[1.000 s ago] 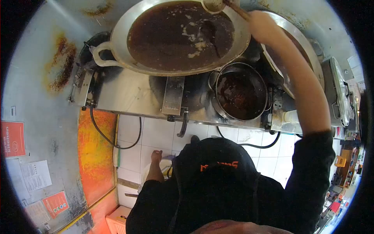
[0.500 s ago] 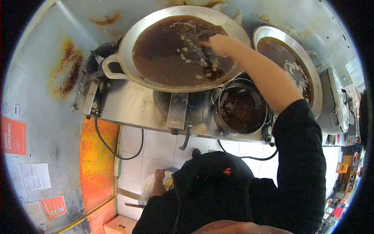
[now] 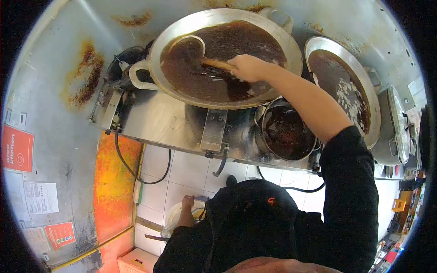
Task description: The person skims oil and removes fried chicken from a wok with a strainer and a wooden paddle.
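My right hand [image 3: 248,68] is wrapped round the wooden handle [image 3: 217,63] of a round ladle [image 3: 203,43], whose rim shows at the left of the brown liquid in a large two-handled metal wok [image 3: 154,54]. Down by my side, my left hand [image 3: 187,201] is beside a pale container with plastic [image 3: 173,216]; its fingers look curled, but what they hold, if anything, is too small to make out. Right of the big wok stands a second wok [image 3: 373,107] of brown liquid with pale bits floating. A deep pot [image 3: 287,129] of dark liquid sits in front, below my right forearm.
The woks rest on a steel stove [image 3: 154,116] with hoses hanging below its front edge. A lidded tall pot [image 3: 393,125] stands at the far right. A small dark pan [image 3: 125,63] is at the back left. An orange-yellow panel [image 3: 114,182] stands left of the tiled floor.
My right hand has moved left over the big wok, and the ladle's round rim now shows at the left of the liquid. The view has shifted slightly. My left hand stays low.
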Action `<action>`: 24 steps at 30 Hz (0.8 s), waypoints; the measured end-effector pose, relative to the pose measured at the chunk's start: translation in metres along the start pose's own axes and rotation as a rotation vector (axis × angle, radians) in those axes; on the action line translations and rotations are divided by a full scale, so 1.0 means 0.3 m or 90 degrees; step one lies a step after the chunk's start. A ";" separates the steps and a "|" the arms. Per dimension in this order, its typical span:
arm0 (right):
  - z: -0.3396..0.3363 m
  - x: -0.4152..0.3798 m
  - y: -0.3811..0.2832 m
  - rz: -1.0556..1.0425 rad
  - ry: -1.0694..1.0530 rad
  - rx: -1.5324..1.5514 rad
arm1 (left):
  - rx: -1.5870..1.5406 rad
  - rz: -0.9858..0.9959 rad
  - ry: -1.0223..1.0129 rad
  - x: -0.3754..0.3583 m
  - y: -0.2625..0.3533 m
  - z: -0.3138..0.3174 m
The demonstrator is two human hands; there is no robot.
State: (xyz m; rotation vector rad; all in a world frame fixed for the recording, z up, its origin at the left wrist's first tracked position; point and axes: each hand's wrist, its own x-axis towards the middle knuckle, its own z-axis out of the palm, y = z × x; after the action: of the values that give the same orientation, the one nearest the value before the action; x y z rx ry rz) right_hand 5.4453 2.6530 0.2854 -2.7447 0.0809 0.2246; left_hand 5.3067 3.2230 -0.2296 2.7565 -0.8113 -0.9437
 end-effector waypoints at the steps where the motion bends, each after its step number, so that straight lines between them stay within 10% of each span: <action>1: -0.005 -0.015 -0.019 -0.006 -0.002 -0.002 | -0.004 -0.004 0.002 0.024 -0.010 0.017; 7: -0.004 -0.111 -0.041 -0.099 0.038 0.010 | -0.254 -0.190 0.010 0.044 0.087 -0.073; 19: -0.100 -0.386 -0.090 -0.067 -0.036 0.081 | 0.077 0.087 -0.078 0.109 0.056 -0.028; 24: -0.119 -0.528 -0.089 -0.053 -0.021 0.146 | -0.310 -0.276 -0.008 0.064 0.130 -0.116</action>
State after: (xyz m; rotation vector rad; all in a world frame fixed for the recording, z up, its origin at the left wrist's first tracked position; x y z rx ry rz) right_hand 5.2966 2.6681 0.3544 -2.5096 -0.0153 0.2231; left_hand 5.3226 3.1779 -0.2015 2.5179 0.0394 -1.0522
